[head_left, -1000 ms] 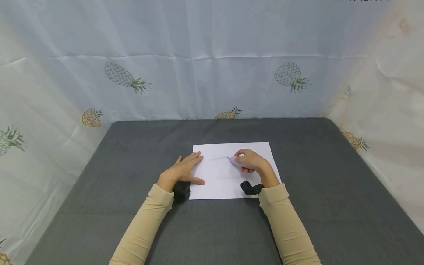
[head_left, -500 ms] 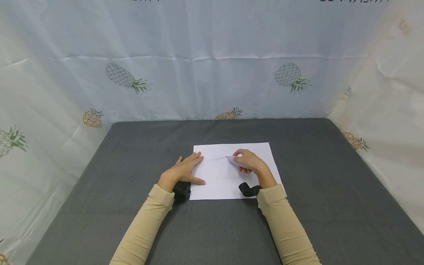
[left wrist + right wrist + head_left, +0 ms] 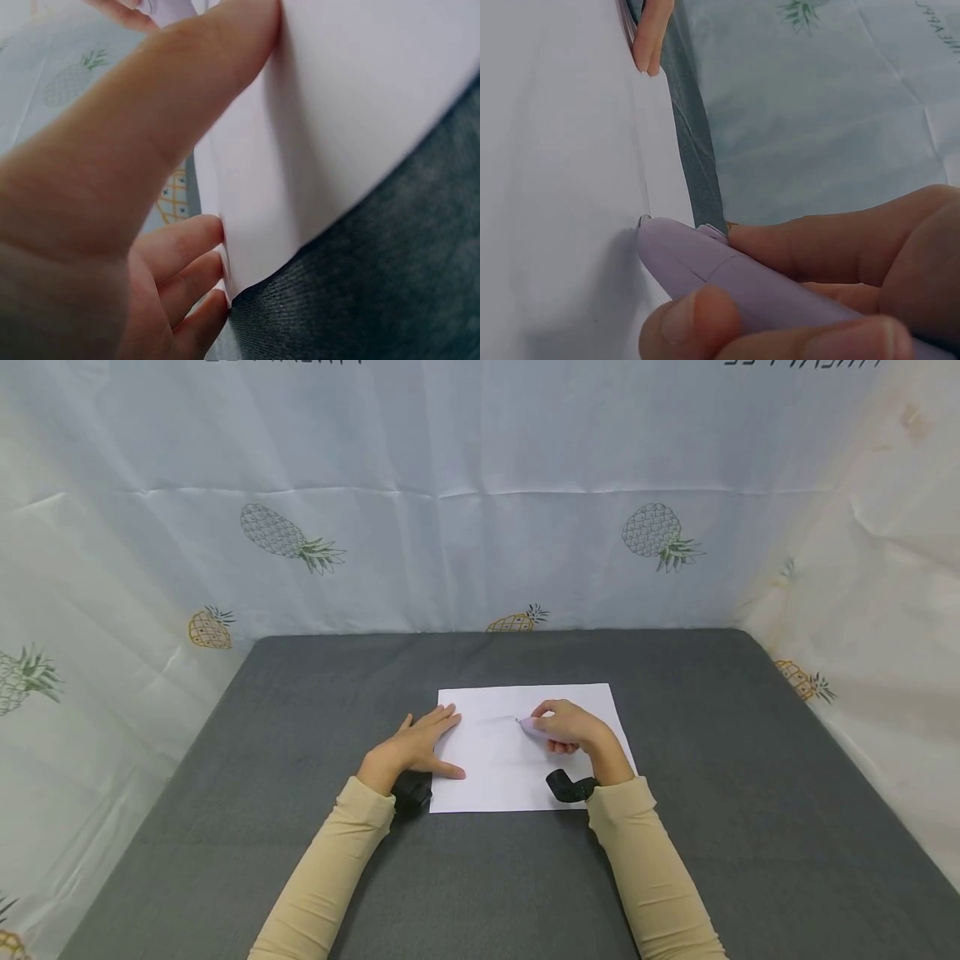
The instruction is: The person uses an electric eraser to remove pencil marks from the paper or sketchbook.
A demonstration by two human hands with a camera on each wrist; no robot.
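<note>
A white sheet of paper (image 3: 495, 777) lies on the dark grey tabletop. My left hand (image 3: 412, 747) rests on the paper's left edge with fingers spread and thumb apart. The left wrist view shows its thumb (image 3: 202, 67) and fingertips touching the sheet. My right hand (image 3: 573, 727) grips a lavender utility knife (image 3: 705, 262) between thumb and curled fingers. Its small metal tip meets the paper in the right wrist view, and a thin line runs from that tip toward the left hand's fingers (image 3: 654, 37). I cannot tell whether this line is cut through.
A dark grey cloth-covered table (image 3: 480, 885) extends on every side of the sheet. Behind it hangs a pale curtain (image 3: 480, 543) printed with pineapples. Black wrist cameras sit under both wrists, the right one (image 3: 567, 787) over the paper's lower part.
My right hand with the knife has shifted slightly left, then back right and a little nearer to me. The left hand and the paper have stayed in place.
</note>
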